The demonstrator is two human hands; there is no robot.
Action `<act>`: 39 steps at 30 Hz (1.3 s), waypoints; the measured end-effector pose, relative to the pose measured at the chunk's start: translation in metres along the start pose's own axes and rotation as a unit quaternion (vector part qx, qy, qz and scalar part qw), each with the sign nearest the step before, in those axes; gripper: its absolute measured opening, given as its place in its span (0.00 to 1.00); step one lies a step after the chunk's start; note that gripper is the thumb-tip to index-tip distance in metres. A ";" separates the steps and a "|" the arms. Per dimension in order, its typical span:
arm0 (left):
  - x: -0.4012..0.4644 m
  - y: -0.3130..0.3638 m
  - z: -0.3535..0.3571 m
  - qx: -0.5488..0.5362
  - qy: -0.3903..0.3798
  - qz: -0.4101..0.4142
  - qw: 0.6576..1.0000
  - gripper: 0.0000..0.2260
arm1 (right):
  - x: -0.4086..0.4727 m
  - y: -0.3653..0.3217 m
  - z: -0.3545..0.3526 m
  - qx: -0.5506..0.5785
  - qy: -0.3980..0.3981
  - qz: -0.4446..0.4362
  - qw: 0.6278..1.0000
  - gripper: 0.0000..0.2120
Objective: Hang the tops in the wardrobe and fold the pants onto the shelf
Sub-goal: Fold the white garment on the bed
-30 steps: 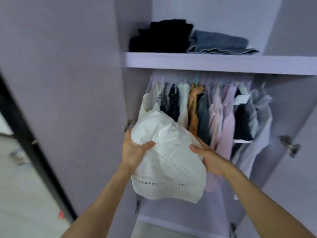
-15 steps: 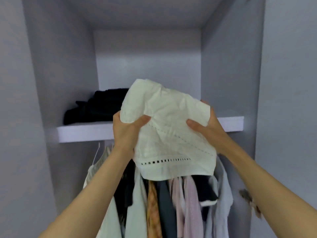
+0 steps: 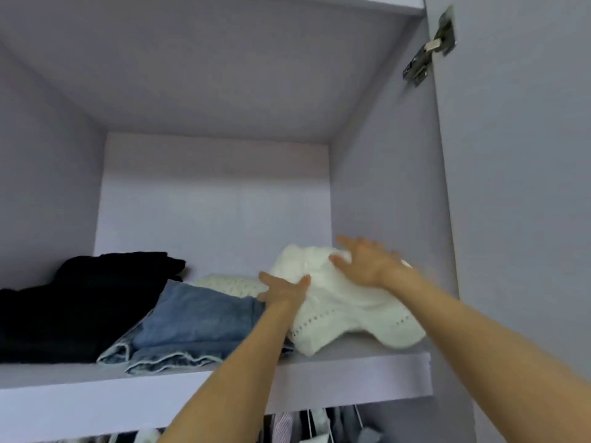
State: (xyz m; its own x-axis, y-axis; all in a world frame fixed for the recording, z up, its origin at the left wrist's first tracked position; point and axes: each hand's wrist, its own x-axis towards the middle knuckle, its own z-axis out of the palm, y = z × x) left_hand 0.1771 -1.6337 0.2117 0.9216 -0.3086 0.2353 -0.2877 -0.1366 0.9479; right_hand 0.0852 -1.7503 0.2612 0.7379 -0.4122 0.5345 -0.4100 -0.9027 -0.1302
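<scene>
White pants (image 3: 345, 302) lie crumpled on the shelf (image 3: 351, 369), hem toward us; left hand (image 3: 283, 290) and right hand (image 3: 364, 263) press them, fingers spread.

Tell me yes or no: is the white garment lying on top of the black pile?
No, the white garment lies at the shelf's right end, beyond the jeans from the black pile.

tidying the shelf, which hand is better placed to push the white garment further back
Right. The right hand lies flat on top of the white garment, toward its rear. The left hand presses its side by the jeans.
</scene>
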 end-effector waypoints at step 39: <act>-0.244 -0.236 -0.203 0.309 0.069 0.201 0.927 0.16 | -0.314 -0.169 0.186 0.532 0.006 -0.061 0.844 0.10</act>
State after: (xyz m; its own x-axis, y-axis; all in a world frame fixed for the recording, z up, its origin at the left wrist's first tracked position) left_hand 0.0734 -1.3355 -0.0259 0.7197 -0.3340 0.6087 -0.6704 -0.5623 0.4842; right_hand 0.0228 -1.4912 -0.0398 0.7319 -0.3124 0.6055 0.3878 -0.5397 -0.7472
